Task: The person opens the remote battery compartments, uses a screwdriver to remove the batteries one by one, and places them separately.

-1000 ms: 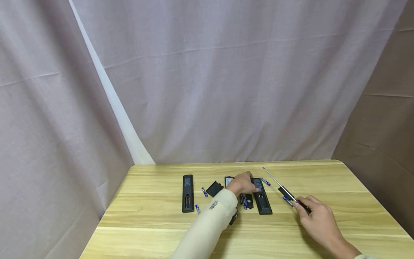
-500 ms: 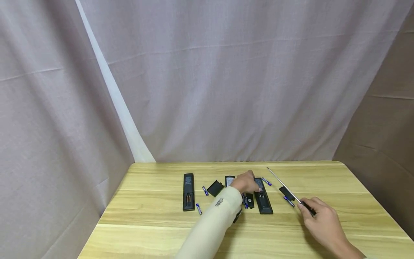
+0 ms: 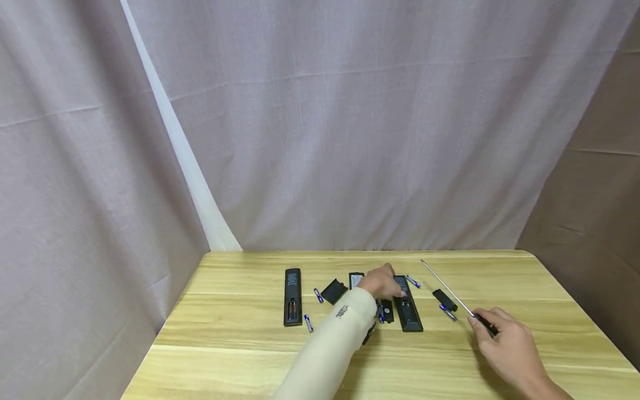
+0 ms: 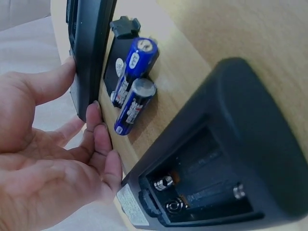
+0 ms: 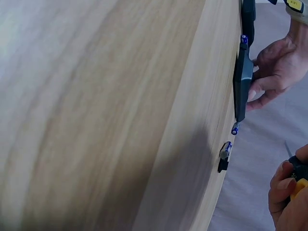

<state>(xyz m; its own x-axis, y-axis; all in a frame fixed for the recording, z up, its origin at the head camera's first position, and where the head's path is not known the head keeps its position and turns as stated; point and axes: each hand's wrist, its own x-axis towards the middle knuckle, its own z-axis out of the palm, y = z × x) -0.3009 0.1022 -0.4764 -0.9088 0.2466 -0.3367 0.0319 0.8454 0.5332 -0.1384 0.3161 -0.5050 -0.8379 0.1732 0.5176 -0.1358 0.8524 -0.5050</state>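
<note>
My left hand (image 3: 382, 282) holds the far end of a black remote control (image 3: 411, 319), thumb on top and fingers along its side. That remote lies back up with its battery bay uncovered. Under my left forearm lies another remote (image 4: 269, 125), mostly hidden in the head view; its bay holds springs and no batteries. Between the two are a pair of blue AAA batteries (image 4: 134, 103) beside a battery cover (image 4: 114, 62). My right hand (image 3: 512, 347) grips a screwdriver (image 3: 447, 288) by its black and yellow handle, the shaft pointing up and left above the table.
A third remote (image 3: 292, 289) with batteries in its bay lies at the left. Near it are loose batteries (image 3: 308, 323) and a square cover (image 3: 334, 291). On the right lie another cover (image 3: 445, 300) and batteries (image 3: 447, 313). Curtains (image 3: 350, 139) hang behind the wooden table (image 3: 225, 333).
My right hand has drawn the screwdriver to the right and slightly nearer, off the right-hand cover. My left hand stays on the remote. The head view has shifted a little.
</note>
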